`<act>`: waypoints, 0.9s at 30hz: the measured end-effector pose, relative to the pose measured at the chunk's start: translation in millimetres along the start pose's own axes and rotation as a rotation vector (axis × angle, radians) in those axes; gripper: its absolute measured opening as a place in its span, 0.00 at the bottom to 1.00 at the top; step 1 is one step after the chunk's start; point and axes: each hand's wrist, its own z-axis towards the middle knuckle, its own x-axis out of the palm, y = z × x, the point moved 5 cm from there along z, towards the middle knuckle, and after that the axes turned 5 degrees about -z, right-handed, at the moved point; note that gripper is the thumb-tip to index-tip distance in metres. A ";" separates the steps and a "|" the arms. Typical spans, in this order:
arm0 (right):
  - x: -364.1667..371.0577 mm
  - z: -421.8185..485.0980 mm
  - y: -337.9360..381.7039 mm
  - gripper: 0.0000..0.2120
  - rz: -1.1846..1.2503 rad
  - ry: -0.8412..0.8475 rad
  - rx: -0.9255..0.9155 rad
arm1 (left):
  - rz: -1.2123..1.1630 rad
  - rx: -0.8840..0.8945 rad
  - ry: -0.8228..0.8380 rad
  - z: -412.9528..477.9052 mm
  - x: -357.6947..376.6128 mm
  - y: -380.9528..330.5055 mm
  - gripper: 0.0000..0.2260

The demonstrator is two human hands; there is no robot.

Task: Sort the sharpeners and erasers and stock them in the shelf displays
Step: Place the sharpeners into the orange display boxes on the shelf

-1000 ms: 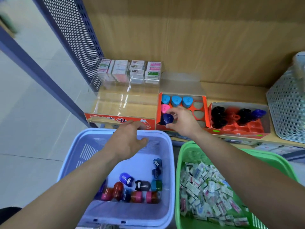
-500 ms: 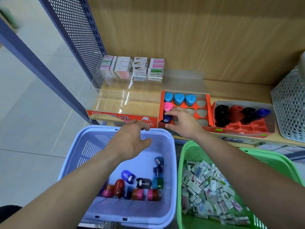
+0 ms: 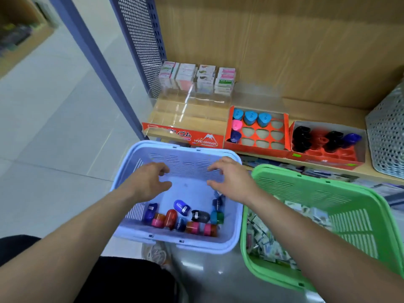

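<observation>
Both my left hand and right hand are hovering over the blue basket, fingers loosely curled, holding nothing.

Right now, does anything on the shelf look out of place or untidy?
Yes. In the right tray, the black, red and blue sharpeners crowd together at the back, some apparently tilted, while its front slots are bare. In the middle tray, the light blue sharpeners sit one per slot.
</observation>
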 end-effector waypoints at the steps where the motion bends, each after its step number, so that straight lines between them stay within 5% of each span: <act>1: 18.0 2.6 2.6 0.20 -0.012 0.068 0.004 | 0.018 -0.037 0.010 -6.7 4.9 18.3 0.21; 7: 137.7 37.0 1.8 0.29 -0.076 0.407 0.098 | 0.112 -0.133 0.063 -37.5 42.9 102.2 0.21; 14: 235.1 76.9 -11.0 0.36 -0.057 0.615 0.177 | 0.226 -0.031 0.033 -33.2 68.5 117.9 0.15; 19: 276.7 85.6 -13.6 0.42 -0.021 0.609 0.146 | 0.351 -0.078 0.048 -23.8 76.2 118.5 0.27; 27: 295.2 102.8 -0.2 0.30 0.041 0.594 0.038 | 0.403 -0.140 0.035 -21.9 79.8 119.9 0.23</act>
